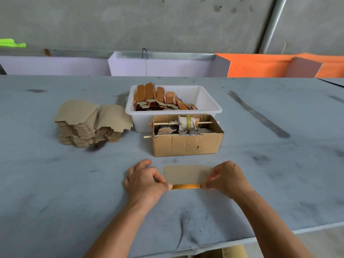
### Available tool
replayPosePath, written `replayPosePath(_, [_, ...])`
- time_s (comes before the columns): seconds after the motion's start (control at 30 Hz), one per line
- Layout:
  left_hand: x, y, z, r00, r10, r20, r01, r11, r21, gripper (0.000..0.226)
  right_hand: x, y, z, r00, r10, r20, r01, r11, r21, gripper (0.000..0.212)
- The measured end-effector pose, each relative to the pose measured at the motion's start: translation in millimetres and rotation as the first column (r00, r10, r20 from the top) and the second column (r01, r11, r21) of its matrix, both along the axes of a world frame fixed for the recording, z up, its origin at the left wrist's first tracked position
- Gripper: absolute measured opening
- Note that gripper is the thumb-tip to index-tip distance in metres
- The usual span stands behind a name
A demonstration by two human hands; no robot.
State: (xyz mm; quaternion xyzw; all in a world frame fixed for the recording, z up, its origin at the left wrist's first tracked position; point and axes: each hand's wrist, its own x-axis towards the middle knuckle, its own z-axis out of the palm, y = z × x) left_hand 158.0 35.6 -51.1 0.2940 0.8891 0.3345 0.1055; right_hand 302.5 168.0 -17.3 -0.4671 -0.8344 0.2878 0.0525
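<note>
No text, label, brand or number can be read. The card piece [186, 174] pinched between the left hand [145, 180] and right hand [226, 178] is plain. So are the cardboard box [188, 146] and white tub [210, 107] beyond them.

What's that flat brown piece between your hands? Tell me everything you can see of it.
The card piece is a flat, dull brown sheet that looks like thin cardboard, roughly rectangular. Its near edge is folded up, showing a shiny orange-gold face. It lies on the grey table, before the cardboard box. The left hand pinches its near left corner, the right hand its near right corner.
</note>
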Motion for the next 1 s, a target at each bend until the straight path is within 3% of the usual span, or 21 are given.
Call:
replayPosePath(0.13, [2.9,-2.0,1.8,1.000,-0.010,0.013,0.010,1.000,0.024,0.030,2.7,-3.0,-6.3,0.992,-0.058,-0.109,0.052,0.997,-0.062,0.016])
replayPosePath(0.2, [8.2,-4.1,1.4,0.996,-0.029,-0.081,0.035,0.997,0.068,0.031,5.7,-9.0,-14.0,0.972,-0.069,-0.224,0.057,0.996,-0.062,0.023])
replayPosePath(0.27, [15.3,-5.0,-1.1,0.959,-0.125,-0.255,0.164,0.977,0.137,0.029,9.6,-14.5,-24.5,0.959,-0.025,-0.281,0.039,0.998,0.043,0.017])
replayPosePath(0.37, [30.1,-4.2,-1.8,0.744,-0.278,-0.607,0.421,0.901,0.103,0.026,14.3,-21.3,-35.8,0.959,0.030,-0.283,0.051,0.960,0.276,0.011])
replayPosePath(0.43, [36.6,-5.6,2.4,0.620,-0.354,-0.700,0.497,0.868,0.002,0.012,14.8,-27.1,-35.9,0.953,0.022,-0.302,0.090,0.931,0.353,0.014])
replayPosePath(0.53, [42.0,-9.9,5.5,0.565,-0.440,-0.698,0.503,0.854,-0.132,0.014,11.7,-37.3,-31.2,0.944,0.156,-0.291,0.032,0.834,0.551,0.017])
replayPosePath(0.67, [49.0,-11.3,6.9,0.570,-0.471,-0.673,0.479,0.856,-0.194,0.016,8.3,-50.7,-25.9,0.940,0.338,-0.054,-0.187,0.639,0.746,0.017])
replayPosePath(0.77, [50.8,-13.4,6.6,0.571,-0.463,-0.678,0.468,0.862,-0.195,0.019,9.9,-53.8,-29.3,0.929,0.368,0.049,-0.281,0.612,0.739,0.027])
replayPosePath(0.9, [50.5,-14.8,5.7,0.576,-0.468,-0.670,0.479,0.857,-0.187,0.018,12.0,-49.7,-37.0,0.909,0.416,0.014,-0.274,0.572,0.773,0.016])
replayPosePath(1.0, [44.8,-15.6,4.1,0.603,-0.471,-0.644,0.478,0.860,-0.181,0.025,12.3,-44.7,-38.1,0.905,0.424,0.028,-0.282,0.551,0.785,0.033])
